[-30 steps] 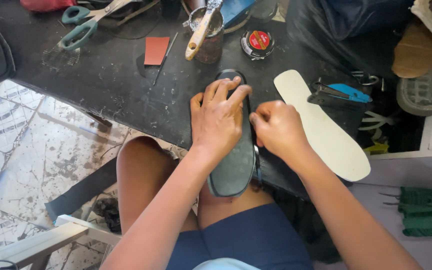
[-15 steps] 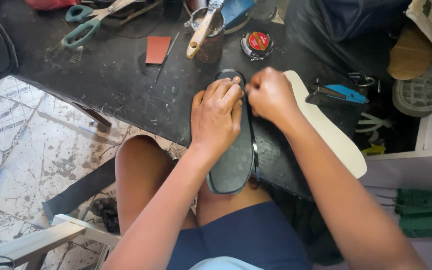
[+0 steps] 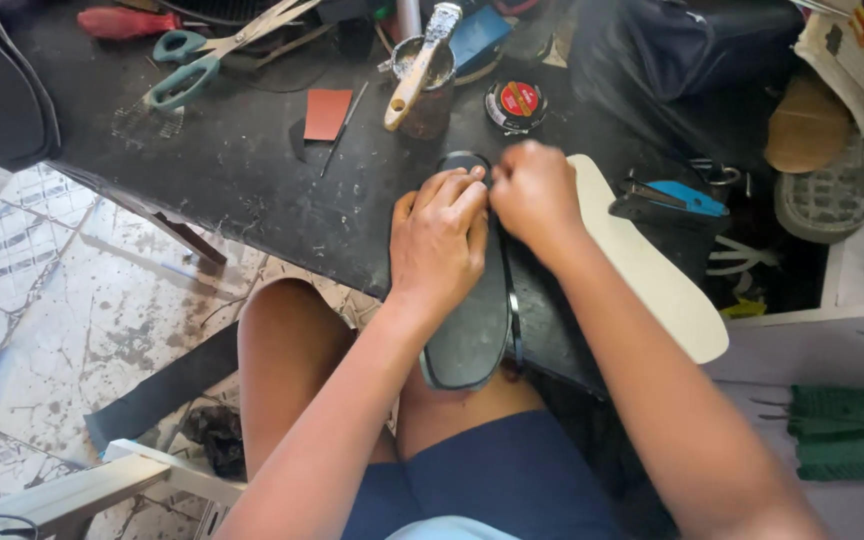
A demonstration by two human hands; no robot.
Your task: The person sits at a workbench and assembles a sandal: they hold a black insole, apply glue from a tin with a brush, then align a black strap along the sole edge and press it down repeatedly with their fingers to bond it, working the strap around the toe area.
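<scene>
Your right hand (image 3: 534, 190) has slid up to the toe of the long dark rubber shoe sole (image 3: 472, 330) on the black table (image 3: 252, 170), fingers curled, maybe pinching its edge. Your left hand (image 3: 440, 240) stays pressed flat on it.

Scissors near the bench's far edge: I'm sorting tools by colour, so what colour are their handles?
Teal green, on the scissors, seen in the head view, the only one.

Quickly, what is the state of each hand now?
Left hand: open, pressed flat on the dark shoe sole.
Right hand: closed, fingertips pinching the sole's edge near its top.
</scene>
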